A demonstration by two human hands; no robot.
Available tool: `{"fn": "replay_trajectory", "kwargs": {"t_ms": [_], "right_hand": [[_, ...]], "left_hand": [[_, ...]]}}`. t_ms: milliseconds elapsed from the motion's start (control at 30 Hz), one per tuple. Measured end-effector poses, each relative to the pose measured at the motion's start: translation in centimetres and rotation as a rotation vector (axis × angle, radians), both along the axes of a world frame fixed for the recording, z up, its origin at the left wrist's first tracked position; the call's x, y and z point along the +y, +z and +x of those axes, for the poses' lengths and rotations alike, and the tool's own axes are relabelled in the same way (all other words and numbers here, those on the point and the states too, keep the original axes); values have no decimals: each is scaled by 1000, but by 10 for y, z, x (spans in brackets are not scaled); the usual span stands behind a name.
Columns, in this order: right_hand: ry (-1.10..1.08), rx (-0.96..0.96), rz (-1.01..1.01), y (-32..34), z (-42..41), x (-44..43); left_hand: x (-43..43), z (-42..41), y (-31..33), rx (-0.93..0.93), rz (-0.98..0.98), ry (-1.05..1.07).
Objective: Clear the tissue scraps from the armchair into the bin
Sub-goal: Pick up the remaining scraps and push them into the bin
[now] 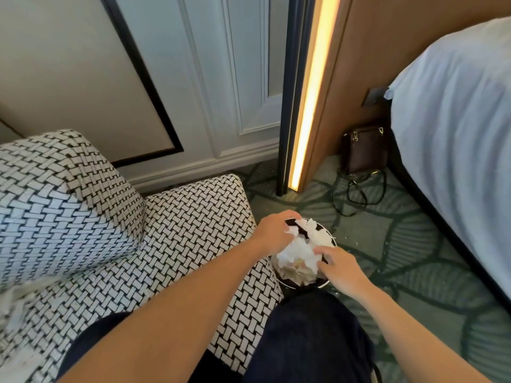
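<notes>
Green leaf-patterned carpet (387, 244) fills the gap between the woven armchair (193, 217) and the bed (456, 134), and the bin (330, 239) stands there, just beside the chair's right edge. I have both hands over its mouth. The left hand (272, 230) curls its grip round the far-left edge of the tissue wad (297, 252), and the right hand (343, 268) pinches its near-right edge. The wad sits heaped in the bin, directly under both grips, its long axis running near to far between them; it points nowhere in particular. A pale blur (15, 302) on the seat, far left, may be more scraps, and my left hand is nearer to it.
</notes>
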State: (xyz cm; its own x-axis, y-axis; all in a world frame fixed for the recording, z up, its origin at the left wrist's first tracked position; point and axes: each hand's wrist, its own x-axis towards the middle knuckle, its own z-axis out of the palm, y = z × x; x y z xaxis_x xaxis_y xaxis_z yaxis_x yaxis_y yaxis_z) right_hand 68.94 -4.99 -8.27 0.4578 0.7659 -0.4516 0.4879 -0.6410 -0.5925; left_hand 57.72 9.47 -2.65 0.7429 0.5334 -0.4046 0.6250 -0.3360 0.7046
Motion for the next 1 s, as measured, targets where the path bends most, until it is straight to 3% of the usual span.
{"fn": "replay_trajectory", "kwargs": {"t_ms": [467, 733, 1000], "right_hand": [[133, 53, 39, 31, -25, 9], [164, 96, 99, 77, -76, 20], [483, -9, 212, 130, -170, 52]], "left_hand": [[16, -58, 11, -27, -78, 62], [19, -164, 47, -91, -50, 239], [11, -295, 77, -255, -35, 557]]}}
